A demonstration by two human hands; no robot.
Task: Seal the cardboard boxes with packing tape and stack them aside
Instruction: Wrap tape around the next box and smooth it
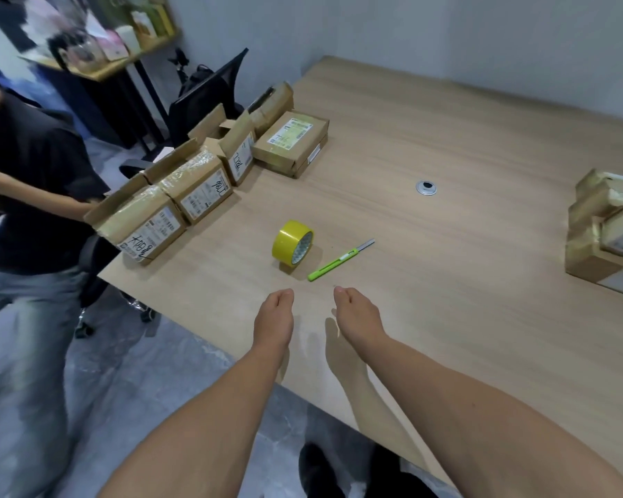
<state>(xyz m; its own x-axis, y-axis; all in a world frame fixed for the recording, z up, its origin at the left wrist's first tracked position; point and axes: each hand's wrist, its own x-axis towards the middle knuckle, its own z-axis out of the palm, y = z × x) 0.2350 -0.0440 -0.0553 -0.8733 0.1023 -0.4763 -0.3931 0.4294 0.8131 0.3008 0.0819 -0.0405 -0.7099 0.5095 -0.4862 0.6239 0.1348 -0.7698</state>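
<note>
A row of several cardboard boxes [198, 190] runs along the table's left edge, some with flaps standing up; a flat labelled box [290, 142] ends the row at the back. A yellow roll of packing tape [294, 245] stands on its edge mid-table, with a green utility knife [339, 261] lying just right of it, blade extended. My left hand [274, 318] and my right hand [356, 318] hover side by side over the table just short of the tape and knife. Their fingers hang loosely bent down and hold nothing.
A pile of taped boxes [605, 231] sits at the right edge of the wooden table [446, 138]. Another person in a dark shirt [26, 195] stands at the left by the box row. A black office chair [209, 95] is behind the boxes. A metal cable grommet [426, 187] is set in the tabletop.
</note>
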